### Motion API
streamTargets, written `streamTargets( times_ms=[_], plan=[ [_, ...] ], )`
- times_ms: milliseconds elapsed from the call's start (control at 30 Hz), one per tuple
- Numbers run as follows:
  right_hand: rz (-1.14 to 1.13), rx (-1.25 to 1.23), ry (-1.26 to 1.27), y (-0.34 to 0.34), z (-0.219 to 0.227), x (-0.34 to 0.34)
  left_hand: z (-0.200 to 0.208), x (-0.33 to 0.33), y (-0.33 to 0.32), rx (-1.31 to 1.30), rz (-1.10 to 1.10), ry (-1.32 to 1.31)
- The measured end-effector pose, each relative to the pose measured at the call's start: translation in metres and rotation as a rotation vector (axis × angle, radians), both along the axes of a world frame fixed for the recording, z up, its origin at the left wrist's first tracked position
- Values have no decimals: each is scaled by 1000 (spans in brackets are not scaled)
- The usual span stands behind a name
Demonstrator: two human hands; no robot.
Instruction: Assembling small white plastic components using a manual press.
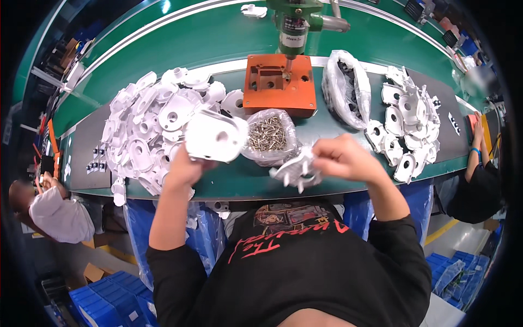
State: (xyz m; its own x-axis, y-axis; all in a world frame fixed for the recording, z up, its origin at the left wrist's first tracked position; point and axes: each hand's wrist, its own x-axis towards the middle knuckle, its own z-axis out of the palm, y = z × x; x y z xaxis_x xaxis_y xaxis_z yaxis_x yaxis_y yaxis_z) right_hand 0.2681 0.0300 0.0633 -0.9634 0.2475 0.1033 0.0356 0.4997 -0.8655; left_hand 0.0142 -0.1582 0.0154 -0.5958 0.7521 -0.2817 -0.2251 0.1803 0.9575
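My left hand (185, 166) grips a white plastic housing (217, 136) by its lower left side, raised over the edge of the left pile. The housing shows a flat face with a round hole. My right hand (346, 158) has its fingers closed on the right end of another white plastic part (298, 173), which has pegs pointing down toward the table's front edge. Between the hands, a clear bag of small metal pins (268, 133) lies open. Some of the right fingertips are hidden behind the hand.
An orange fixture block (278, 101) sits under a green press (294, 24). To its right stands a bag of black parts (348, 90). White parts are heaped at left (144, 128) and right (414, 114). Blue crates (111, 300) are on the floor; other people work at both sides.
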Motion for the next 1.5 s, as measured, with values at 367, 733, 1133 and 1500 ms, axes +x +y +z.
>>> streamTargets(
  times_ms=[367,733,1133,1500],
  plan=[
    [-47,190,211,-18,13,-42,2,81,22,365,-458,-364],
    [-188,303,37,-22,-4,-41,10,94,35,114,-321,-418],
    [-219,-742,15,-27,-44,-44,23,97,40,181,-184,-133],
    [-101,-1584,-151,-30,-65,-33,27,89,50,628,-526,1299]
  ],
)
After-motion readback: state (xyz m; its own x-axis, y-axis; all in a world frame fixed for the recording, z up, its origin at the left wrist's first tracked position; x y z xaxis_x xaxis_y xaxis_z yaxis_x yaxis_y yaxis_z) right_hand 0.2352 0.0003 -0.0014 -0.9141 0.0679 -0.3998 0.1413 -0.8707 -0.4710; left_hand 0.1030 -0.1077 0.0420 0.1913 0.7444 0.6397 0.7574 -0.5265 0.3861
